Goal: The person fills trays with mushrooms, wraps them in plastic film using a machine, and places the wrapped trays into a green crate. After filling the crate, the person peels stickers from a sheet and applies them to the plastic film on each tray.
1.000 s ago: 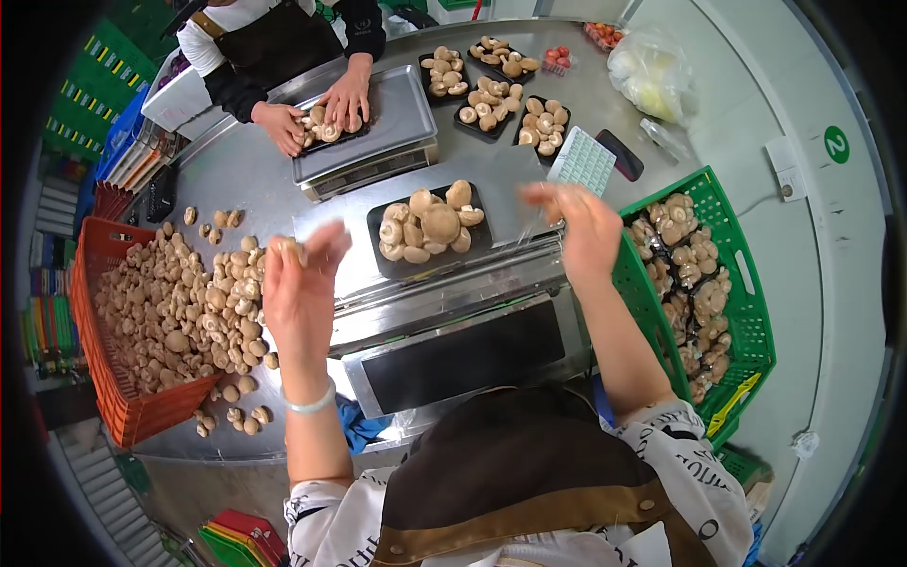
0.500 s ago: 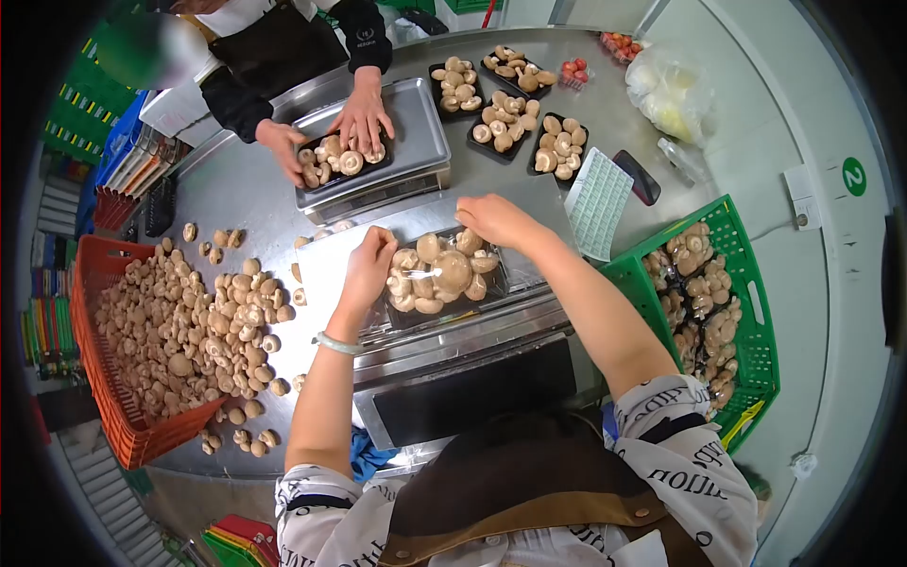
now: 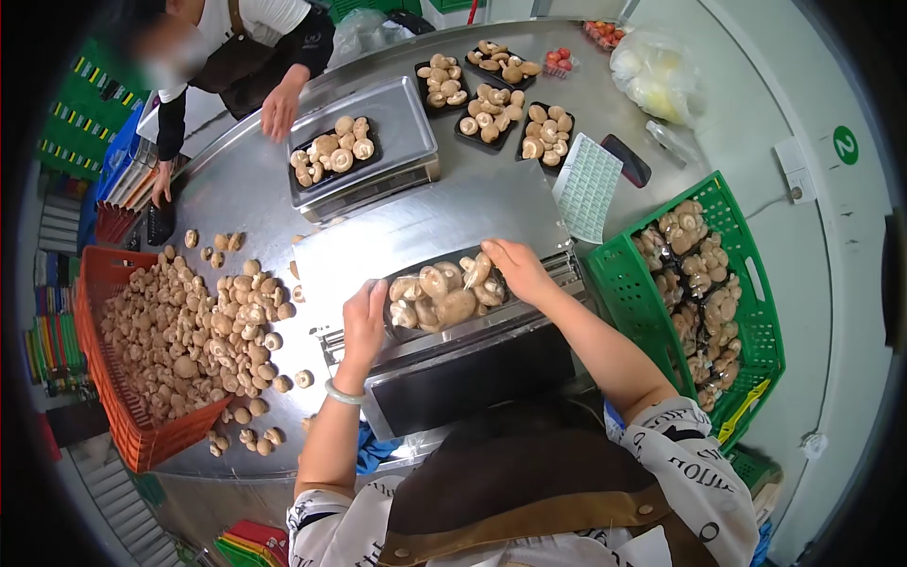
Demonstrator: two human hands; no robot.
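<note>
A black tray of shiitake mushrooms [image 3: 444, 298], with clear film glinting over it, is between my two hands at the front edge of the metal wrapping machine [image 3: 397, 227]. My left hand [image 3: 365, 319] is closed on the tray's left end, and my right hand [image 3: 520, 272] grips its right end. The tray appears tilted, its near side lower. Under it run the machine's metal rollers [image 3: 557, 272], with a dark flat panel [image 3: 472, 383] nearer my apron. The tray's underside is hidden.
Loose mushrooms spill from an orange crate [image 3: 113, 444] on the left. Ahead, a scale [image 3: 402, 123] bears an unwrapped mushroom tray; a co-worker [image 3: 255, 57] stands beyond. Filled trays [image 3: 491, 113], a label sheet [image 3: 588, 194] and a phone [image 3: 627, 161] lie right, above a green crate [image 3: 652, 312] of wrapped packs.
My hands have closed on the tray's ends and brought it nearer me, tilting it. The co-worker's hands have left the tray on the scale; one now reaches to a black device at left.
</note>
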